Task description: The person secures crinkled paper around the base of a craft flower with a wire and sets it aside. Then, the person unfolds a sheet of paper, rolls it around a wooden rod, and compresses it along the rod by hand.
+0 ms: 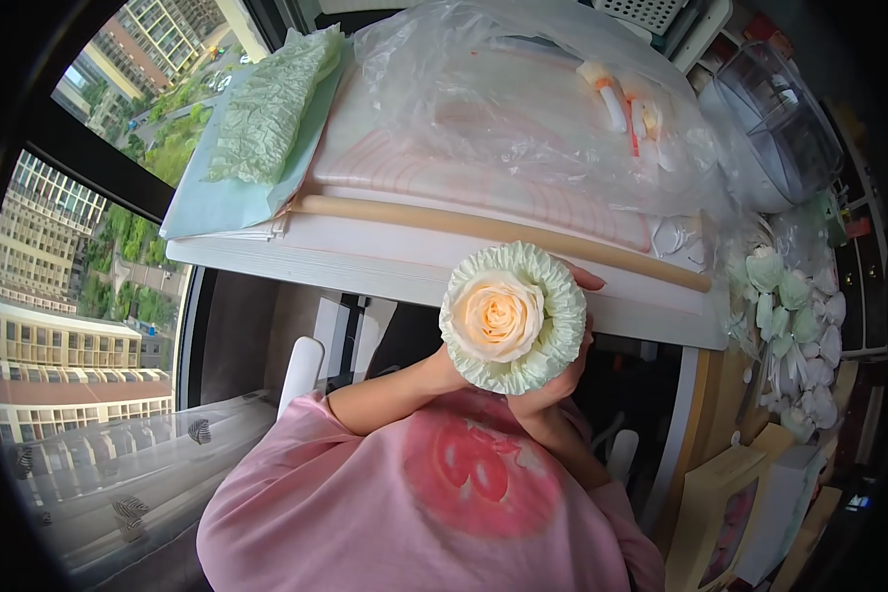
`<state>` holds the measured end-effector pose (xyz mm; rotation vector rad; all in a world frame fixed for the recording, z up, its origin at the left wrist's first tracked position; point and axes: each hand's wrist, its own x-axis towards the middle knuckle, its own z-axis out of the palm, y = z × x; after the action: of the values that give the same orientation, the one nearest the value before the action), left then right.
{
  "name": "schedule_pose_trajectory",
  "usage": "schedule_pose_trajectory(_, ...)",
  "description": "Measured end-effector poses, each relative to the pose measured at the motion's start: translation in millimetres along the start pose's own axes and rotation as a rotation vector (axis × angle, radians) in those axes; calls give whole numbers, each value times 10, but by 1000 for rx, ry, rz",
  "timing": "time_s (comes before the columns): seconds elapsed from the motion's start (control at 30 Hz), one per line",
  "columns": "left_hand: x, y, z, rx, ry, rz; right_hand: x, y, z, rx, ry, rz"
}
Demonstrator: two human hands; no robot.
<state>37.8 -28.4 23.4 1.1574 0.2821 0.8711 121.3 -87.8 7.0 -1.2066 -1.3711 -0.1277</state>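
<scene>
Rose (496, 316) in ruffled wrap (559, 296), at table's (316, 264) near edge | likely light, soft, crushable; grasp beneath ruffle | right hand (560, 387) curled against wrap, left hand (446, 369) behind; closure of both hidden | dowel (483, 229) atop table

The pale-green ruffle (564, 340) hides much of the left hand (448, 369) and part of the right hand (559, 387). Crumpled plastic (414, 59) covers the far edge of the worktop (365, 268).
</scene>
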Motion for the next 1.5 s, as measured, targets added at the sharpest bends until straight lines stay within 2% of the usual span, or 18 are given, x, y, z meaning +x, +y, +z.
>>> schedule_pose_trajectory(0.03, 9, 61, 46, -20, 40, -39, 4, 7, -18, -21, -51, 3)
schedule_pose_trajectory(0.07, 94, 100, 51, 134, 63, 146, 13, 17, -39, -41, -101, 5)
schedule_pose_trajectory(0.13, 206, 114, -45, 290, 88, 330, 69, 52, -131, 2, -131, 54)
schedule_pose_trajectory(0.2, 238, 83, -251, 841, 11, 460, 134, 98, -207, 42, -158, 104)
schedule_pose_trajectory(0.23, 220, 107, -313, 888, -95, 435, 157, 117, -230, 271, -50, 187)
schedule_pose_trajectory(0.27, 199, 78, -320, 886, -96, 430, 183, 133, -258, 499, 63, 270)
schedule_pose_trajectory(0.33, 141, -2, -317, 722, -157, 331, 253, 109, -359, 546, -5, 253)
schedule_pose_trajectory(0.4, 98, 7, -285, 750, -209, 360, 303, 65, -432, 778, -209, 295)
schedule_pose_trajectory(0.5, 48, 33, -220, 213, -125, 40, 333, 89, -481, 818, -339, 230)
schedule_pose_trajectory(0.57, 26, 19, -259, 162, -94, -2, 332, 104, -504, 871, -439, 238)
schedule_pose_trajectory(0.7, 8, 25, -293, 88, -52, -66, 352, -67, -471, 865, -391, 372)
schedule_pose_trajectory(0.9, 24, -47, -304, 254, -71, 61, 387, -23, -415, 784, -522, 320)
schedule_pose_trajectory(1.0, 26, -102, -274, 310, -95, 75, 466, 17, -397, 490, -633, 247)
schedule_pose_trajectory(1.07, 24, -154, -266, 435, -169, 243, 531, 66, -363, 417, -718, 166)
schedule_pose_trajectory(1.13, -10, -192, -268, 457, -209, 203, 630, 115, -332, 370, -686, 74)
schedule_pose_trajectory(1.2, -44, -230, -225, 249, -118, 7, 682, 158, -334, 366, -781, -68)
schedule_pose_trajectory(1.23, -51, -237, -216, 178, -85, -58, 686, 164, -323, 367, -779, -65)
schedule_pose_trajectory(1.5, -12, -18, -190, 460, -293, 65, 668, 189, -329, 650, -855, 134)
